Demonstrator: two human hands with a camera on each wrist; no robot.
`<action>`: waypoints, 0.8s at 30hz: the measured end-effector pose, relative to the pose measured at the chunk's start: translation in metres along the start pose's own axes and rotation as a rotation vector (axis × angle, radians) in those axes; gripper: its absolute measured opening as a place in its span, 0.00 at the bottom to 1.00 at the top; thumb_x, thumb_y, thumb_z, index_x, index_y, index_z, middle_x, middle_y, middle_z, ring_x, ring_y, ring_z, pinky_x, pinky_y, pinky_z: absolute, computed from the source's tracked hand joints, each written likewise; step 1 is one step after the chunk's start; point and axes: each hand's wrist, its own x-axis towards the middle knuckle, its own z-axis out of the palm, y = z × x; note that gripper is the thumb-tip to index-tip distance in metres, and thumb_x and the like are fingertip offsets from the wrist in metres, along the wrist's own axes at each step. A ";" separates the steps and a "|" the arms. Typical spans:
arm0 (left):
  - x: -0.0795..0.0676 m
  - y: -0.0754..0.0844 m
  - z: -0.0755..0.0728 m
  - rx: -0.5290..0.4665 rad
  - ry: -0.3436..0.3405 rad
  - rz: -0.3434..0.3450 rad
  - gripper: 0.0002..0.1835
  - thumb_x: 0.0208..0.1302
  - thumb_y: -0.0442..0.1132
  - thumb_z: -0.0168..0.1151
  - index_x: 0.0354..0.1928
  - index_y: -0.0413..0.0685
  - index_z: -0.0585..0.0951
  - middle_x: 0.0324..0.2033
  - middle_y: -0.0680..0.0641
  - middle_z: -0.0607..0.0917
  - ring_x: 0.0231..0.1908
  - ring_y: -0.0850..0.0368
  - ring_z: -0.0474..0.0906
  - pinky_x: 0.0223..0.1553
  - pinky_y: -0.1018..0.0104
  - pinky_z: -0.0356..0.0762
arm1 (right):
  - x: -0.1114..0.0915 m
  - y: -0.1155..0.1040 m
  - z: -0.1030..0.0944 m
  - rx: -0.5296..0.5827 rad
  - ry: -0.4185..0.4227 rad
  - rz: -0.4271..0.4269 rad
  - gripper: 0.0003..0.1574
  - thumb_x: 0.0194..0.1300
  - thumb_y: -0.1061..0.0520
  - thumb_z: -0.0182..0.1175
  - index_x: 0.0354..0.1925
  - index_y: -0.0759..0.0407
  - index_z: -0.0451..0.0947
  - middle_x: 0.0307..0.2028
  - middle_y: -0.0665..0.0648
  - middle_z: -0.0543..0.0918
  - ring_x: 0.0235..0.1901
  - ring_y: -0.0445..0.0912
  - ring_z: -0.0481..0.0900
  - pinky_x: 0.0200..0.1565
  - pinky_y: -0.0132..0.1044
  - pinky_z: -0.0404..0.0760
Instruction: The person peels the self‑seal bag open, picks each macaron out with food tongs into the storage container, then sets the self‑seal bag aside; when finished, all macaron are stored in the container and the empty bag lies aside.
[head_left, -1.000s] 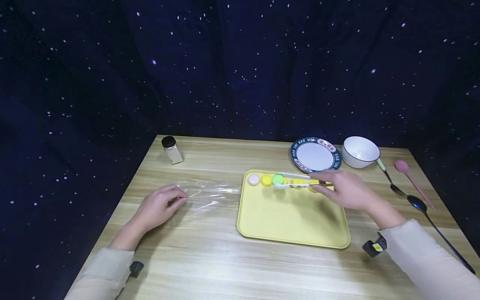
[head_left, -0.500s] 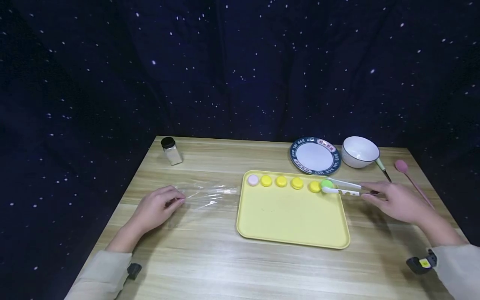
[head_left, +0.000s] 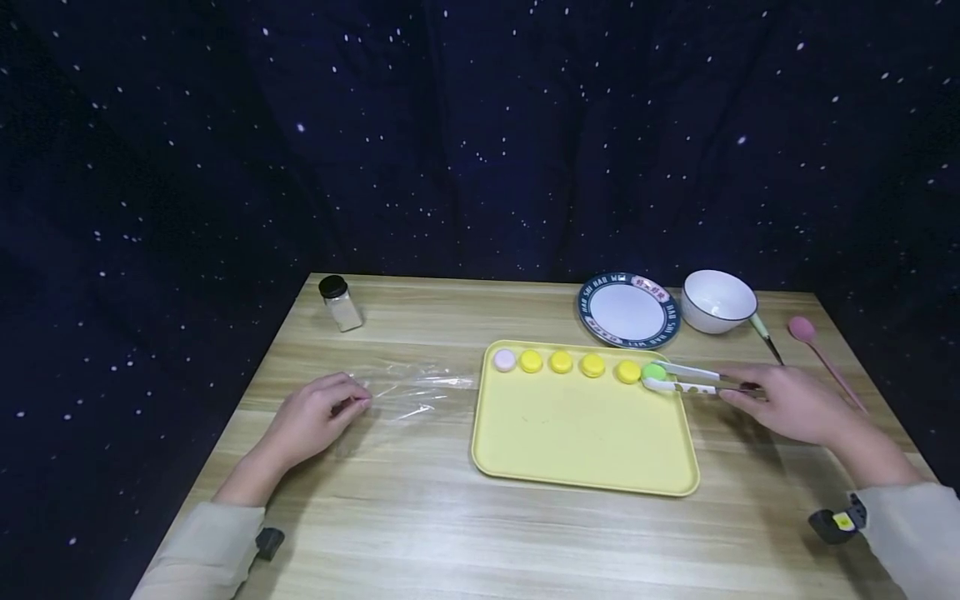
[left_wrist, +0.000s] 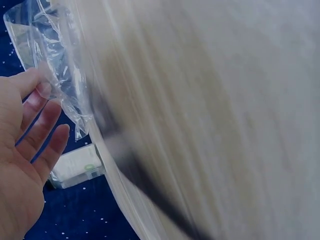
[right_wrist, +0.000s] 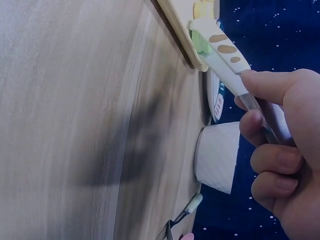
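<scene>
My right hand grips a pair of white-tipped tongs, also seen in the right wrist view. Their tips are around a green macaron at the right end of the row in the yellow tray. Left of it in the same row lie several yellow macarons and a pale pink macaron at the far end. My left hand pinches the edge of a clear plastic bag, which lies on the table left of the tray; the left wrist view shows thumb and forefinger on it.
A black-lidded jar stands at the back left. Behind the tray are a blue-rimmed plate and a white bowl. A fork with a green handle and a pink spoon lie to the right.
My right hand has carried the green macaron in the tongs rightward, from above the yellow ones to the row's right end. My left hand stays at the bag.
</scene>
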 end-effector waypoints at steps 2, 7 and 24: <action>0.000 0.001 0.001 -0.004 -0.003 -0.001 0.04 0.61 0.45 0.67 0.37 0.61 0.84 0.36 0.65 0.79 0.35 0.70 0.74 0.35 0.64 0.76 | 0.000 0.001 -0.001 0.007 -0.014 0.018 0.25 0.64 0.45 0.62 0.56 0.55 0.78 0.27 0.44 0.78 0.25 0.41 0.71 0.27 0.37 0.70; 0.002 0.002 0.001 -0.010 -0.008 0.001 0.04 0.61 0.44 0.67 0.38 0.60 0.85 0.36 0.64 0.80 0.35 0.69 0.74 0.36 0.63 0.76 | -0.004 0.005 -0.002 0.032 -0.021 0.058 0.31 0.64 0.41 0.60 0.58 0.58 0.76 0.34 0.52 0.83 0.29 0.44 0.73 0.30 0.41 0.74; 0.002 -0.007 -0.001 0.023 0.024 0.026 0.05 0.60 0.45 0.68 0.38 0.61 0.85 0.36 0.65 0.79 0.37 0.68 0.76 0.38 0.62 0.77 | -0.041 0.023 0.009 0.127 0.123 0.255 0.35 0.67 0.39 0.56 0.58 0.65 0.74 0.35 0.61 0.82 0.20 0.43 0.69 0.21 0.35 0.63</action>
